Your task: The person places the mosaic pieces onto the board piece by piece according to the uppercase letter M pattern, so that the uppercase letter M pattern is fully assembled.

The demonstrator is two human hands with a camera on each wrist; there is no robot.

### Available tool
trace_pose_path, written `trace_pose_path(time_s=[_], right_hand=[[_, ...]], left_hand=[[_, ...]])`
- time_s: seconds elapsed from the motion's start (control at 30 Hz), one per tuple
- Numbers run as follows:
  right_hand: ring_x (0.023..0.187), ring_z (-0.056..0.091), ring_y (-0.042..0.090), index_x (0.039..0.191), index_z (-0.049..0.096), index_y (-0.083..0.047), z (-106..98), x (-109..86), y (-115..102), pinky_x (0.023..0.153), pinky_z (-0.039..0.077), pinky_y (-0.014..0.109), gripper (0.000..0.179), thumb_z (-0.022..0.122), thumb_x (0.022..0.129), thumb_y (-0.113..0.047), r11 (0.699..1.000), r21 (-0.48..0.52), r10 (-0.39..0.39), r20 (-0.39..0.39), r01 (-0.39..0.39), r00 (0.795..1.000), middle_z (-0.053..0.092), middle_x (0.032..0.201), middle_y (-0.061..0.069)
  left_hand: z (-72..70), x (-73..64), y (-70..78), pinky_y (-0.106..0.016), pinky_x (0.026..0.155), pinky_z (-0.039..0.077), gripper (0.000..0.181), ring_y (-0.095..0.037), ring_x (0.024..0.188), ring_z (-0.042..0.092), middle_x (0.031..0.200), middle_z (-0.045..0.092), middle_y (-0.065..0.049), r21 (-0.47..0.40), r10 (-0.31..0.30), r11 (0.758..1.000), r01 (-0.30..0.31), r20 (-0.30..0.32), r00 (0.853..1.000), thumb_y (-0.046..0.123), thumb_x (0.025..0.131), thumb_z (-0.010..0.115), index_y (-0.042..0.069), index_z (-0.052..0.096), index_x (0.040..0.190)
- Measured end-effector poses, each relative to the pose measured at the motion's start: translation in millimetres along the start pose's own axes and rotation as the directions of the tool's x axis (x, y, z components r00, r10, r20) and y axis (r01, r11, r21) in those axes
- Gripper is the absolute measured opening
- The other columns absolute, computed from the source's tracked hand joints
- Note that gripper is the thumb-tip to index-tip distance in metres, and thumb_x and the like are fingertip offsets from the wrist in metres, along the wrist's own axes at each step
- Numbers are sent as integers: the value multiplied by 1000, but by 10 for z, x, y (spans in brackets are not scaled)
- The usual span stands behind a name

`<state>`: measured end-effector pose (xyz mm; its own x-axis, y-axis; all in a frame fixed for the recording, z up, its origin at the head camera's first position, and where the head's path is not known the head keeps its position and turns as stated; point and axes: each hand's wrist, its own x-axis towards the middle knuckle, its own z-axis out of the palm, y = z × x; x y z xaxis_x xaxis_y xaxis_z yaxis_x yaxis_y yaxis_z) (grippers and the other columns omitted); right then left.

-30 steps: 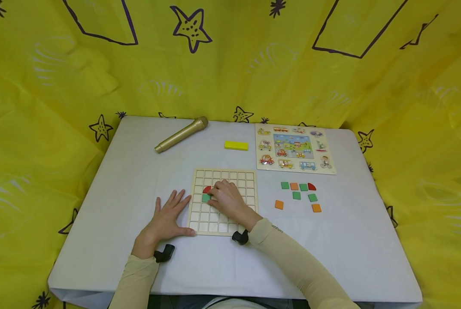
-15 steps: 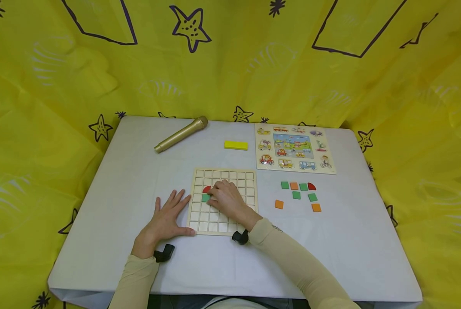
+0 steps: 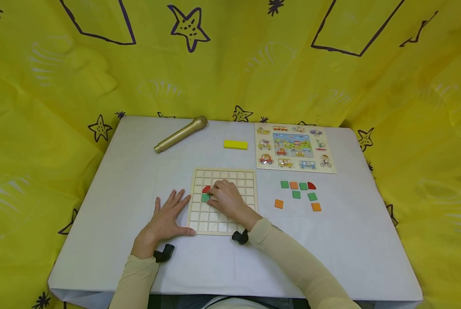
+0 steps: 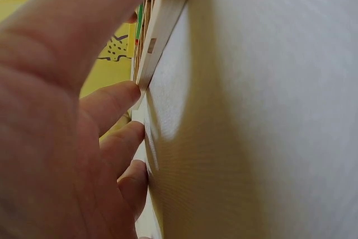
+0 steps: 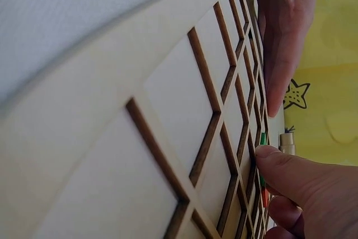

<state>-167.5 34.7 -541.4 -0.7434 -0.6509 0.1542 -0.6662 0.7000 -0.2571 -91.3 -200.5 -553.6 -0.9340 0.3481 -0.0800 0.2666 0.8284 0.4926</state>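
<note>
At the near edge of the table (image 3: 354, 257), spread with white cloth, 2 beige sleeves (image 3: 135, 279) reach inward; each wrist carries a small black camera (image 3: 165, 253). The left hand (image 3: 167, 219) lies palm down, its fingers extended and spread. Its thumb rests at the near left corner of the board (image 3: 251, 189), and its index fingertip meets the left side. In the left wrist view, this fingertip touches the wooden edge.

The board, a pale wooden grid of square cells, lies flat in front of the person. The right hand (image 3: 228, 199) is over its middle with curled fingers, thumb and fingertips drawn close together at the board's surface. Whether they grip a piece cannot be told, since the hand conceals the cells beneath. Just beside the fingertips, in the board's left half, 2 pieces occupy neighbouring cells: a green tile (image 3: 205, 197) and, directly beyond it, a red quarter-circle (image 3: 206, 189).

To the right of the board, 8 loose pieces lie on the cloth: 3 orange squares (image 3: 278, 204), 4 green squares (image 3: 296, 194) and 1 red wedge (image 3: 311, 186), the last close to a green square.

Farther back lies a picture puzzle (image 3: 324, 148) with vehicles around a central scene. To its left is a yellow block (image 3: 236, 145); farther left, a gold microphone (image 3: 180, 134) lies aslant, head toward the rear. Behind the table hangs a yellow curtain (image 3: 238, 77) with dark outlined stars and pale fish.
</note>
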Motion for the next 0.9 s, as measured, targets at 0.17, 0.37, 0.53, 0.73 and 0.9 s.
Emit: trace_pose_path(time_s=[0.17, 0.37, 0.53, 0.73, 0.9], right_hand=[[85, 52, 16, 108, 75, -13, -6, -13, 11, 70, 42, 29, 30, 74, 88, -36, 1000, 6, 1, -1, -1, 1000, 60, 94, -2], [87, 52, 16, 109, 75, -14, -50, -44, 43, 73, 43, 30, 30, 73, 89, -36, 1000, 18, 14, -1, -14, 1000, 62, 96, -2], [88, 52, 15, 109, 76, -14, -114, -75, 71, 78, 43, 32, 28, 74, 89, -34, 998, 54, 40, -4, -39, 999, 62, 96, -2], [88, 52, 16, 109, 75, -14, -175, -138, 152, 79, 43, 32, 27, 73, 89, -33, 998, 59, 37, -37, -34, 999, 62, 98, -2], [86, 53, 17, 106, 76, -13, -228, -195, 251, 75, 42, 32, 26, 76, 87, -30, 997, 72, 32, -93, -25, 995, 63, 95, -1]], left_hand=[[5, -5, 1, -69, 106, -5, 115, -36, 146, 8, 160, 19, -14, 1, -1, 1000, 1, -3, 1000, 67, 63, 79, 10, 35, 152], [4, -6, 2, -68, 106, -5, 116, -37, 146, 8, 160, 20, -14, -12, 4, 1000, -4, -14, 1000, 67, 62, 80, 10, 35, 152], [-5, -8, 0, -67, 107, -7, 117, -35, 147, 6, 160, 18, -13, -9, -9, 1000, 9, 2, 1000, 69, 63, 78, 10, 33, 153], [-13, 0, 8, -66, 107, -8, 117, -34, 147, 5, 161, 17, -12, -10, -22, 1000, 22, 13, 1000, 69, 62, 78, 12, 33, 153], [-6, 0, 15, -66, 107, -8, 117, -34, 147, 4, 161, 17, -12, -11, -25, 1000, 25, 22, 999, 69, 62, 79, 12, 33, 154]])
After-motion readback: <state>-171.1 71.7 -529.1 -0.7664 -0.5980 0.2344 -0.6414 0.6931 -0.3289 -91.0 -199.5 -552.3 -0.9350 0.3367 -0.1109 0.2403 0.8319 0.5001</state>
